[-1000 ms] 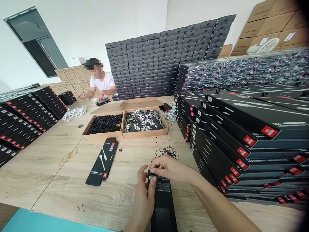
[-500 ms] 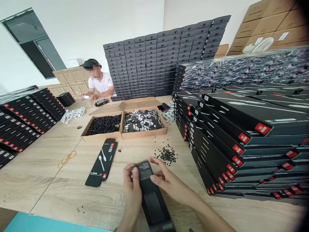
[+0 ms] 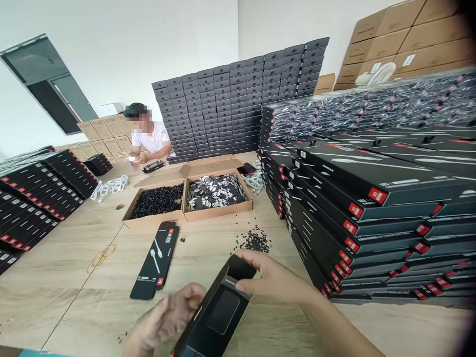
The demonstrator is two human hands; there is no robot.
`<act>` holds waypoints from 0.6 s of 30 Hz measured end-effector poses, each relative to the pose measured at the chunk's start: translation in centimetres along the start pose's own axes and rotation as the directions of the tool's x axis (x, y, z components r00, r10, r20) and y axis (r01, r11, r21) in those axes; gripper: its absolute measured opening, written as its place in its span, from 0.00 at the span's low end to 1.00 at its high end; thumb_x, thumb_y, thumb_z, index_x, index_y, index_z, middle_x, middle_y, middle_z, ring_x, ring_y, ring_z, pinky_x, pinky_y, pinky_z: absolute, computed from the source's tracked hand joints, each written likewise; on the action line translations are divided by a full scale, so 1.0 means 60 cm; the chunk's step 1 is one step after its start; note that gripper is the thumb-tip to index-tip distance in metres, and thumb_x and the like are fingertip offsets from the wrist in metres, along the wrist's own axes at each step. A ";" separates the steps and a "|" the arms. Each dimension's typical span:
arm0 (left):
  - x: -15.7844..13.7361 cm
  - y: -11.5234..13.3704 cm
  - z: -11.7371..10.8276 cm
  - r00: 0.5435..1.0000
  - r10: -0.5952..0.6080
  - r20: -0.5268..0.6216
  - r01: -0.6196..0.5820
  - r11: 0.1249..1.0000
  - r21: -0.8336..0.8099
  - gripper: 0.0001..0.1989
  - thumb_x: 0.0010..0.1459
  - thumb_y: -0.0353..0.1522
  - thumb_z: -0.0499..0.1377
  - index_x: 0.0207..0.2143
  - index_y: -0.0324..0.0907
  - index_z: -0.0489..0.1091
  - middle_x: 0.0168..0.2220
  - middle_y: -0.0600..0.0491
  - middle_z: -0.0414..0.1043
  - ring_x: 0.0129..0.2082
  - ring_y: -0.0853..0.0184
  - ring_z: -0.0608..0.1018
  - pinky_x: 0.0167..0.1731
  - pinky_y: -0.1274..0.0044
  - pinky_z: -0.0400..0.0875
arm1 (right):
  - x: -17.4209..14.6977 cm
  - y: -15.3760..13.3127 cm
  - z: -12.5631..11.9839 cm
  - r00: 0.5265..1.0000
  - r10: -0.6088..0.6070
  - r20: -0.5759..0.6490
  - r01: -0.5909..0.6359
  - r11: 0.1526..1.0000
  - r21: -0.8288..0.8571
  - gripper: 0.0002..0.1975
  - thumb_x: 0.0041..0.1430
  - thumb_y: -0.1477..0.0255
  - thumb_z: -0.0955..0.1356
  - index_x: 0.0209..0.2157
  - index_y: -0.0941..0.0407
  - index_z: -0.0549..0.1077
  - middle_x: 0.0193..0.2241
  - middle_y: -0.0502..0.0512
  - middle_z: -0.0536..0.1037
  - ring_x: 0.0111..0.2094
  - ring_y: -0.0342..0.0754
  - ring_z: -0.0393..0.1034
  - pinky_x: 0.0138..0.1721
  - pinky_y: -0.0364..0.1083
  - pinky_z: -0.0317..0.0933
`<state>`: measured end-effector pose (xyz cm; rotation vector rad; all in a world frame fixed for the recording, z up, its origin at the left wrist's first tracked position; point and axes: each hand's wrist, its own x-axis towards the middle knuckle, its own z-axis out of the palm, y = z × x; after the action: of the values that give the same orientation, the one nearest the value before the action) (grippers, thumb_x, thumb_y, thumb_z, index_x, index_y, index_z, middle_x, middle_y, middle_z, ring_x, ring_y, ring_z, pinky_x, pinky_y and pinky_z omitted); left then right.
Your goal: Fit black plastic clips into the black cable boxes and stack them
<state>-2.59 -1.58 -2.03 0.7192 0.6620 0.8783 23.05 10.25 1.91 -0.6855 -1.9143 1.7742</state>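
Black carton [image 3: 217, 310] swung from a leftward to a rightward lean, far end at the right fingers.
Compared with half a second ago: released on the left side by the left hand [image 3: 167, 317], now blurred, with fingers and thumb apart just beside the carton edge, contact impossible to tell; clamped at the far end by the right hand [image 3: 271, 280], with thumb on the front face and fingers at the end flap [image 3: 241, 267]. Beyond the right fingers, on the wood-grain table [image 3: 92, 312]: scattered small black pieces [image 3: 255, 241]. Beyond the left fingers: flat printed carton [image 3: 156, 260]; farther off, two open cardboard trays [image 3: 219, 213]. Right of the right hand: stacked black boxes [image 3: 316, 213]. Farthest from both hands: seated co-worker [image 3: 152, 140], white wall [image 3: 193, 39].
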 end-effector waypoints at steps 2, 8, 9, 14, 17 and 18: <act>0.030 -0.001 0.009 0.999 0.025 0.047 -0.021 0.997 -0.069 0.36 0.48 0.58 0.60 0.49 0.42 0.73 0.46 0.42 0.74 0.45 0.54 0.76 0.47 0.67 0.67 | 0.010 -0.014 0.017 1.000 -0.014 0.008 0.015 0.999 -0.034 0.14 0.55 0.70 0.71 0.43 0.56 0.72 0.40 0.51 0.75 0.43 0.50 0.69 0.45 0.46 0.62; 0.085 -0.057 0.016 0.998 -0.033 -0.053 0.019 0.971 -0.238 0.29 0.54 0.50 0.62 0.49 0.38 0.73 0.44 0.39 0.78 0.40 0.53 0.81 0.47 0.61 0.69 | 0.014 0.012 0.040 0.951 -0.164 -0.261 0.079 0.948 -0.307 0.21 0.53 0.75 0.72 0.49 0.50 0.70 0.49 0.53 0.71 0.54 0.53 0.63 0.56 0.51 0.57; 0.086 -0.064 0.014 0.997 -0.028 -0.067 0.010 0.966 -0.260 0.27 0.55 0.48 0.62 0.49 0.37 0.73 0.44 0.39 0.79 0.40 0.53 0.81 0.48 0.61 0.69 | 0.013 0.020 0.041 0.934 -0.200 -0.295 0.076 0.920 -0.383 0.18 0.54 0.74 0.73 0.47 0.49 0.71 0.49 0.54 0.71 0.53 0.55 0.63 0.56 0.53 0.57; 0.086 -0.078 0.010 0.994 0.039 -0.105 -0.067 0.958 -0.279 0.22 0.56 0.42 0.63 0.49 0.37 0.73 0.43 0.41 0.79 0.39 0.54 0.82 0.43 0.65 0.72 | 0.011 0.048 0.046 0.904 -0.262 -0.337 0.071 0.872 -0.485 0.12 0.59 0.70 0.72 0.46 0.49 0.76 0.45 0.56 0.73 0.50 0.55 0.65 0.52 0.53 0.59; 0.089 -0.077 0.011 0.990 0.056 -0.129 -0.089 0.960 -0.267 0.23 0.53 0.41 0.66 0.47 0.36 0.74 0.42 0.41 0.80 0.39 0.54 0.82 0.43 0.66 0.73 | 0.014 0.050 0.048 0.917 -0.243 -0.317 0.106 0.913 -0.394 0.13 0.60 0.71 0.70 0.47 0.50 0.77 0.44 0.56 0.74 0.47 0.53 0.68 0.50 0.50 0.62; 0.089 -0.076 0.010 0.990 0.054 -0.132 -0.088 0.961 -0.262 0.23 0.52 0.41 0.66 0.47 0.36 0.74 0.42 0.41 0.80 0.39 0.54 0.82 0.43 0.66 0.73 | 0.016 0.048 0.047 0.920 -0.232 -0.317 0.106 0.923 -0.371 0.13 0.60 0.70 0.70 0.47 0.50 0.77 0.43 0.55 0.75 0.46 0.52 0.69 0.49 0.49 0.62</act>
<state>2.46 0.80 -6.38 0.4502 0.6154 1.0623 20.73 8.79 -1.23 -0.8614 -1.9745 1.1209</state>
